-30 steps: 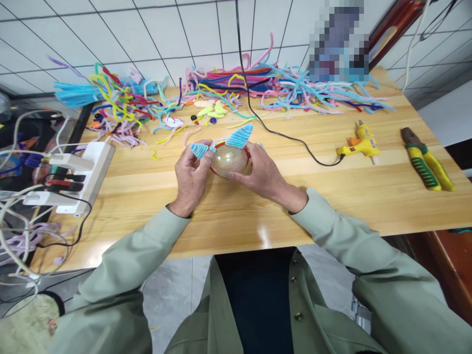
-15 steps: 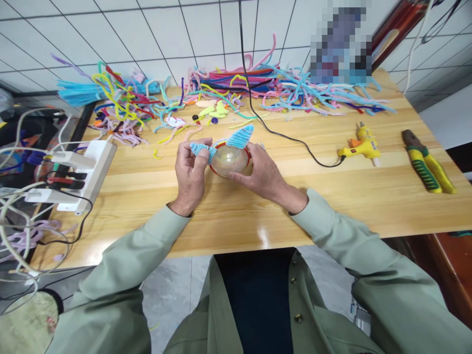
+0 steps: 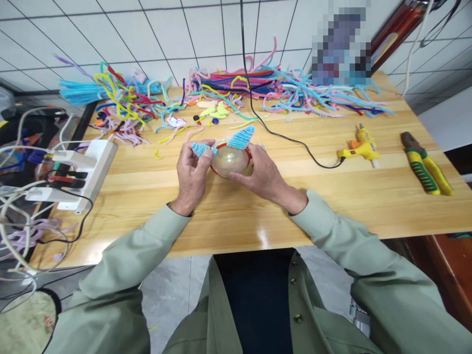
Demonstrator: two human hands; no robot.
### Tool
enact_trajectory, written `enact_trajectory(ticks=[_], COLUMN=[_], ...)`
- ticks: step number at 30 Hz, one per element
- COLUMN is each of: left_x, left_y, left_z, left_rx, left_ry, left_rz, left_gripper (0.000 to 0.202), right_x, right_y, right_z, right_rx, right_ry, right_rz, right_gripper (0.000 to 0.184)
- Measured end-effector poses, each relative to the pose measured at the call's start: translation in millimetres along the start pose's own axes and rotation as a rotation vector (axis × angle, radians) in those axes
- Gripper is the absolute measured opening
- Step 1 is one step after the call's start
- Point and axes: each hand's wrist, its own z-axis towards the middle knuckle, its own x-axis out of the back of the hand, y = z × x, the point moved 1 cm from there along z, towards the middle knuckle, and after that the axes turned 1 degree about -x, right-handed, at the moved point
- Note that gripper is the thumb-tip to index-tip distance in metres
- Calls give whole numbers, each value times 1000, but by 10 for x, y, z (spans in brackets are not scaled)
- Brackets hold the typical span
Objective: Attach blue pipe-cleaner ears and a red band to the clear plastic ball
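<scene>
A clear, rounded dome [image 3: 230,161] with a red rim sits between my hands over the table. My right hand [image 3: 263,169] grips its right side, thumb on the front and fingers behind. My left hand [image 3: 193,172] pinches a light-blue pipe-cleaner piece [image 3: 201,148], shaped like an ear or wing, against the dome's left edge. A second blue pipe-cleaner piece [image 3: 241,137] stands up at the dome's upper right edge. Whether the left piece is fixed to the rim cannot be made out.
Heaps of coloured pipe cleaners [image 3: 236,81] lie along the tiled wall. At the right are a yellow glue gun [image 3: 359,147], its black cord crossing the table, and yellow-green pliers [image 3: 424,164]. A white power strip [image 3: 90,172] with tangled cables lies at the left.
Almost nothing differs. Both hands keep their hold on the dome and the blue piece; the whole view has shifted very slightly.
</scene>
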Motion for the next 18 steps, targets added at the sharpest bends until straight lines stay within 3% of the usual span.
enact_trajectory(ticks=[18], left_x=[-14], left_y=[-17], left_z=[-6], left_rx=[42], left_ry=[-14], left_rz=[-70], left_gripper=[47], right_x=[-21], right_y=[17], right_z=[-8], right_rx=[-4], right_ry=[7], right_rz=[1], right_gripper=[80])
